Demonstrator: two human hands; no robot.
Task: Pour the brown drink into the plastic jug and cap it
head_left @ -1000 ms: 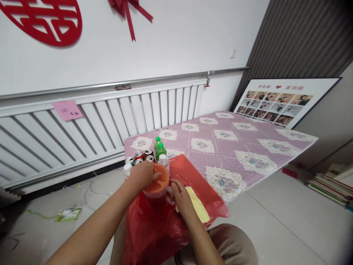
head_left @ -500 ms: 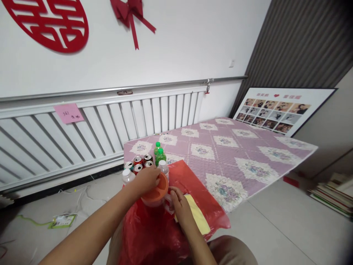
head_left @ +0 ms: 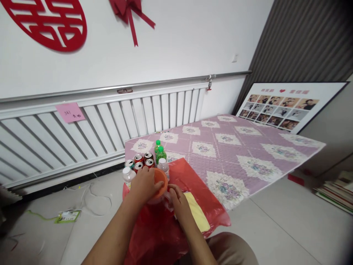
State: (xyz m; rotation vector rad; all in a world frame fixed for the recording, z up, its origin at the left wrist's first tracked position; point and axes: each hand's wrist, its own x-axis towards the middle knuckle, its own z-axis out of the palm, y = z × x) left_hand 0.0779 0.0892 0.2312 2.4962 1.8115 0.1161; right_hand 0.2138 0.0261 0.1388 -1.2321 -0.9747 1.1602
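My left hand (head_left: 143, 184) is cupped over the orange lid (head_left: 161, 180) of a clear jug that stands on a red plastic bag (head_left: 190, 176). Beside the jug on its right, my right hand (head_left: 176, 200) is closed on the handle. A yellow cloth (head_left: 197, 215) lies on the bag just right of that hand. Behind the jug stand several drink cans (head_left: 142, 160), two green bottles (head_left: 160, 152) and two white-capped bottles (head_left: 128, 176).
A pink floral-patterned table (head_left: 234, 154) stretches away to the right, with its near corner under the bag. A white radiator (head_left: 96, 125) runs along the wall behind. A framed photo collage (head_left: 278, 106) leans at the far right; books (head_left: 335, 189) lie on the floor.
My left hand has slid further over the orange lid and covers more of it. The jug has sunk slightly. My right hand stays at the handle.
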